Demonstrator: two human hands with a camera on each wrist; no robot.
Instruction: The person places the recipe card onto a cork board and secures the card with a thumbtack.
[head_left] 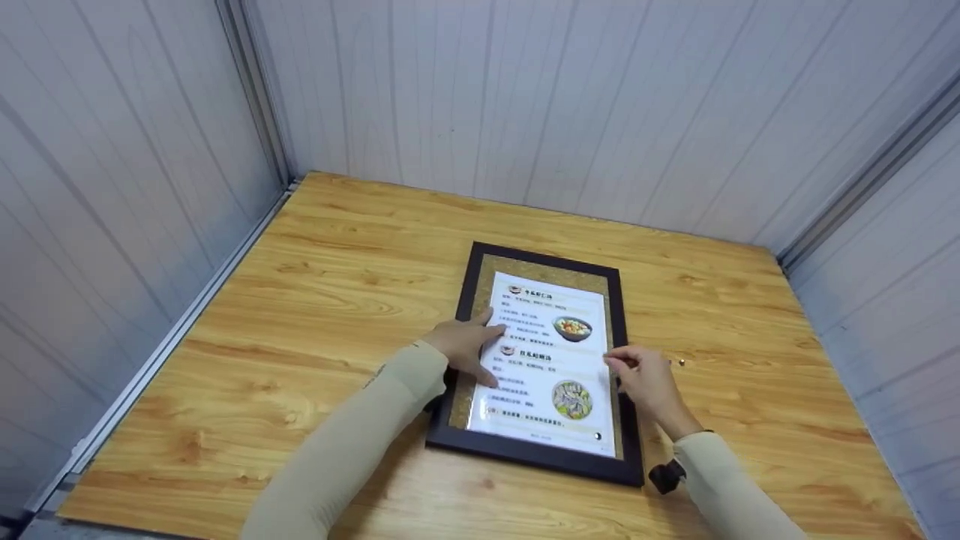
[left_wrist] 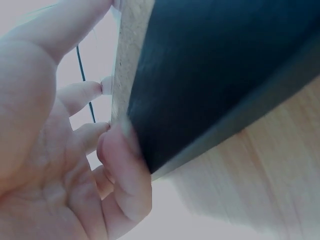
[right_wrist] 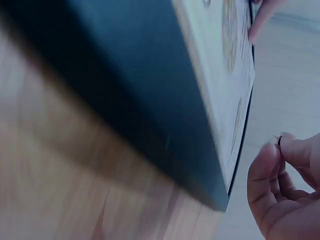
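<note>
Pale panelled walls close in on three sides of a wood-grain surface (head_left: 315, 300) in the head view. Near the middle of that frame lies a dark picture frame (head_left: 480, 296) flat on the surface, and it holds a gold mat and a printed menu sheet (head_left: 551, 375) with two dish photos. We see the left hand (head_left: 469, 349) at centre, fingers spread flat on the sheet's left part and the mat. The right hand (head_left: 649, 379), right of centre, has its curled fingertips at the frame's right edge; whether they pinch something we cannot tell from here. A small black object (head_left: 666, 475) sits at the right wrist, lower right.

From the left wrist, the left hand (left_wrist: 65, 165) fills the lower left, fingers fairly straight, their tips touching the mat's edge beside the dark picture frame (left_wrist: 215, 75); wood surface (left_wrist: 270, 175) shows lower right.

From the right wrist, blurred, the picture frame (right_wrist: 130, 100) crosses the picture diagonally, the sheet (right_wrist: 225, 75) at upper right. The right hand (right_wrist: 285, 190), lower right, has fingers curled, pinching something small and dark we cannot identify.
</note>
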